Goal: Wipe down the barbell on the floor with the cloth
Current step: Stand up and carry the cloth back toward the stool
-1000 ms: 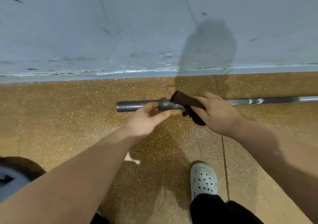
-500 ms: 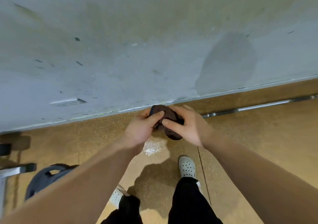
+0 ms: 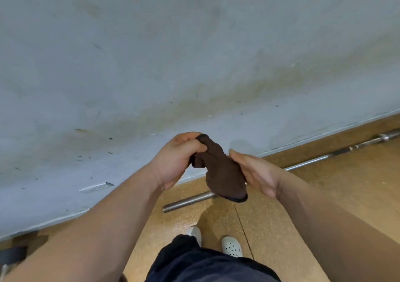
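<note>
The steel barbell [image 3: 307,162] lies on the speckled tan floor along the foot of the wall, its near end at lower centre and its far end running off to the right. Well above it, at chest height, I hold a dark brown cloth [image 3: 220,173]. My left hand [image 3: 177,158] pinches the cloth's upper corner in a fist. My right hand [image 3: 257,173] supports its lower part with the fingers extended along it. The cloth hangs between both hands and hides a short stretch of the bar.
A scuffed grey wall [image 3: 151,76] fills the upper view and meets the floor just behind the bar. My white clogs [image 3: 231,246] stand below the hands. A dark piece of gym equipment [image 3: 13,255] sits at the left edge.
I have risen from crouching at the bar, where the right hand wiped with the cloth. The cloth came off the bar and is now spread between both hands.
</note>
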